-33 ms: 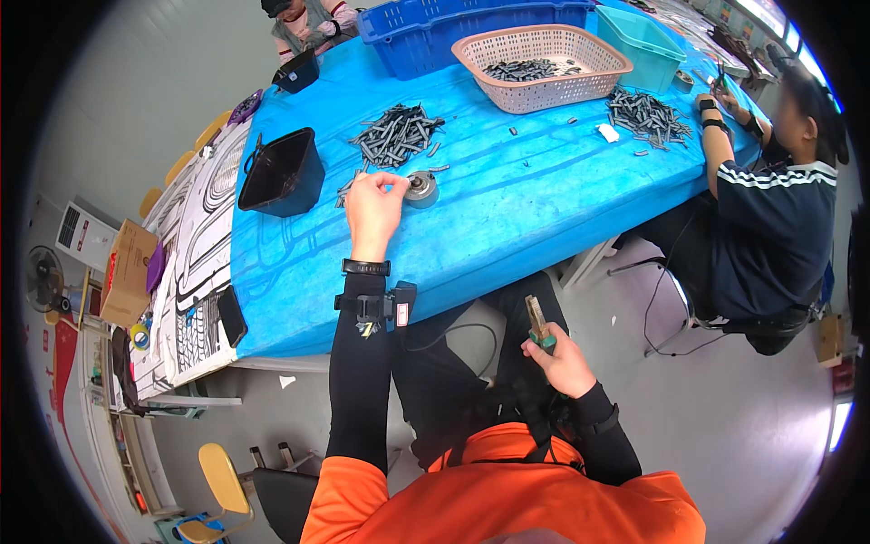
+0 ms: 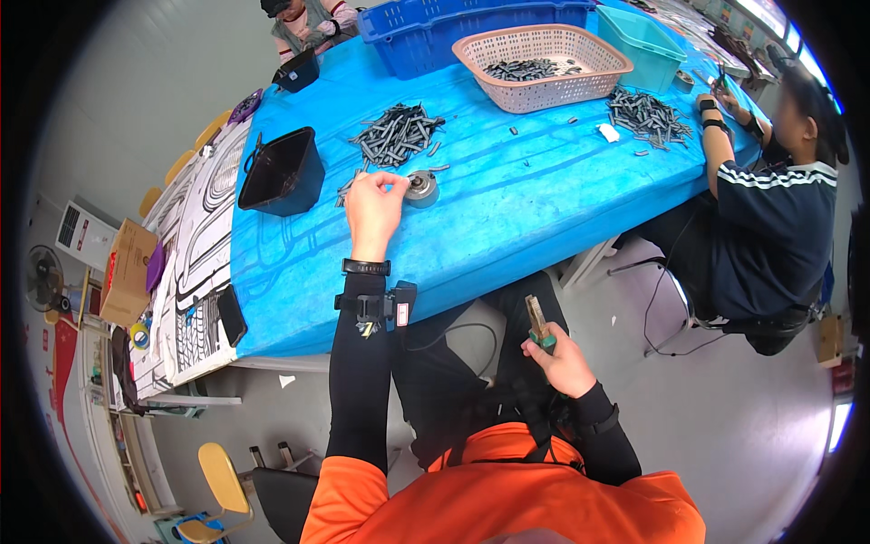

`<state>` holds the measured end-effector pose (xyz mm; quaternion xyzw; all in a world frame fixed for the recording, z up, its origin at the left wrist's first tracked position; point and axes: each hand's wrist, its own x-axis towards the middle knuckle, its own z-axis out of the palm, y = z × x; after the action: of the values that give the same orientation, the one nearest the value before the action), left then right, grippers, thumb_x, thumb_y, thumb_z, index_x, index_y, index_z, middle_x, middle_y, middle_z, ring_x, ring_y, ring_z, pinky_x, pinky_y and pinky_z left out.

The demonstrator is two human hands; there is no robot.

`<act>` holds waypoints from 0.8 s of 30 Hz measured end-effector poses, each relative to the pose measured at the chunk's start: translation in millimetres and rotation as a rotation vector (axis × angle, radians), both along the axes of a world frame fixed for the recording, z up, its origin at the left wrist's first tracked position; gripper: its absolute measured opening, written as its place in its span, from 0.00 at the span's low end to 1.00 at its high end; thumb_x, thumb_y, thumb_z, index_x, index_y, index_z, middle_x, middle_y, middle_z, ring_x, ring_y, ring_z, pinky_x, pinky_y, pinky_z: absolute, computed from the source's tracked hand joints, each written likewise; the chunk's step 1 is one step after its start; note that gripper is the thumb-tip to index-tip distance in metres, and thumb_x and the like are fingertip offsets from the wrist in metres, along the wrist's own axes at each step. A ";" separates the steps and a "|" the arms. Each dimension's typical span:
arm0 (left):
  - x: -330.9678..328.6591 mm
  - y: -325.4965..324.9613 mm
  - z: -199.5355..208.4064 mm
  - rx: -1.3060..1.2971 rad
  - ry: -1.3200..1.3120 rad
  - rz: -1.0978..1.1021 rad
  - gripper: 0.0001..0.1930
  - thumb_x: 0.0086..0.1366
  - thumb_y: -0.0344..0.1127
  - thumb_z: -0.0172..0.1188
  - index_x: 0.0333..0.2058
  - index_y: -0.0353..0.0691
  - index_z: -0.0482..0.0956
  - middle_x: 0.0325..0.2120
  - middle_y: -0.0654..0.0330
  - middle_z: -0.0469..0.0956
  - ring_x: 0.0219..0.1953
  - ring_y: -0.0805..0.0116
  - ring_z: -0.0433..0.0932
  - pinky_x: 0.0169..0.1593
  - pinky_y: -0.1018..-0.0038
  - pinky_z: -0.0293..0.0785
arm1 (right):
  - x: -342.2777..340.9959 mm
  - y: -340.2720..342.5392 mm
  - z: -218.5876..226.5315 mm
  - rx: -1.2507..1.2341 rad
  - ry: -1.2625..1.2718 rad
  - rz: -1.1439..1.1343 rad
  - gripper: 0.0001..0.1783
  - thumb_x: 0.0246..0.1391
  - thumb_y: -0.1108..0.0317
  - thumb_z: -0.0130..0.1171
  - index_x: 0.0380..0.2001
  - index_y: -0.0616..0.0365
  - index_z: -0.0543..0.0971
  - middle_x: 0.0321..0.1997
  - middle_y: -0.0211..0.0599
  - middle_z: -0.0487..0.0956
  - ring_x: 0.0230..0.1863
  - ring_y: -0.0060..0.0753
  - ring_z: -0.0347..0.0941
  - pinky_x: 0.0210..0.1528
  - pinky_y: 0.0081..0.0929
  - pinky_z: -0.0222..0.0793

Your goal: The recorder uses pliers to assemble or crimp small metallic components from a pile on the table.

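My left hand (image 2: 373, 210) is over the table, thumb and forefinger pinched together at the rim of a small round metal container (image 2: 424, 192). Whatever lies between those fingertips is too small to make out. Low in front of me, off the table's edge, my right hand (image 2: 565, 366) is closed around pliers (image 2: 536, 317) with green grips, their worn jaws pointing up. Just beyond my left hand lies a heap of short dark grey tube-like pieces (image 2: 397, 136). A smaller group of such pieces (image 2: 345, 192) is partly hidden beside the hand.
A black bin (image 2: 285, 174) stands to the left on the blue-covered table (image 2: 507, 213). Farther back are a pink perforated basket (image 2: 544, 94), a blue crate (image 2: 399, 54) and a teal bin (image 2: 639, 54). Another heap (image 2: 645, 116) lies near a seated co-worker (image 2: 770, 208) at right.
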<state>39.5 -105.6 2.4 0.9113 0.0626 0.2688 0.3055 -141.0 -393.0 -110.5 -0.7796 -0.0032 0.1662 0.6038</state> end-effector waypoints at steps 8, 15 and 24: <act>-10.3 -1.0 4.3 0.001 -0.035 0.019 0.08 0.51 0.38 0.68 0.28 0.40 0.84 0.20 0.61 0.70 0.24 0.68 0.69 0.30 0.71 0.66 | 3.1 3.0 -12.7 0.008 -0.060 -0.025 0.15 0.57 0.61 0.58 0.40 0.61 0.70 0.30 0.45 0.79 0.38 0.45 0.78 0.40 0.32 0.69; -120.8 -70.4 -18.3 -0.970 0.192 -0.399 0.02 0.61 0.25 0.60 0.32 0.32 0.79 0.36 0.58 0.81 0.36 0.78 0.76 0.44 0.81 0.70 | 15.0 21.5 27.8 -0.059 -0.158 -0.040 0.19 0.56 0.59 0.58 0.46 0.58 0.70 0.31 0.51 0.76 0.36 0.54 0.75 0.38 0.36 0.68; -141.5 -102.9 -50.1 -1.140 0.205 -0.471 0.03 0.63 0.26 0.58 0.34 0.32 0.77 0.39 0.53 0.80 0.39 0.71 0.79 0.45 0.77 0.72 | 15.0 30.9 33.6 0.040 -0.101 0.011 0.19 0.58 0.60 0.56 0.47 0.59 0.69 0.37 0.50 0.78 0.41 0.52 0.76 0.42 0.36 0.68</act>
<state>-102.0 -208.5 -47.7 0.6155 0.0224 0.0299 0.7873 -126.0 -362.1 -76.9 -0.7746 -0.0412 0.1300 0.6175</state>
